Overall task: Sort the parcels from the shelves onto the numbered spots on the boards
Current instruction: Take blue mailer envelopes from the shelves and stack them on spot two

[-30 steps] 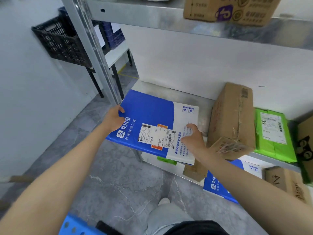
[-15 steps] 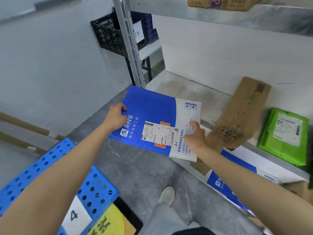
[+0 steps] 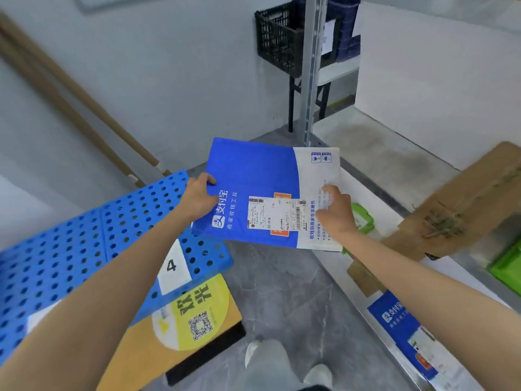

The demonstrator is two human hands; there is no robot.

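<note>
A flat blue and white parcel (image 3: 262,176) with a shipping label is held in the air in front of me, clear of the shelf. My left hand (image 3: 198,197) grips its blue left edge, thumb on top. My right hand (image 3: 335,213) grips its white right edge. Below and to the left lies a blue perforated board (image 3: 84,249) on the floor, with a white card marked 4 (image 3: 172,266) near its right end. The shelf (image 3: 375,148) stands at the right.
A tilted brown cardboard box (image 3: 462,204) and green parcels (image 3: 507,266) sit on the shelf; another blue parcel (image 3: 406,325) lies on the lower level. A yellow and orange floor mat (image 3: 197,311) pokes out under the board. A black crate (image 3: 277,38) stands behind the shelf post.
Both hands have carried the blue parcel off the shelf and leftward toward the board. My view has swung left, so the board and its 4 card show more fully.
</note>
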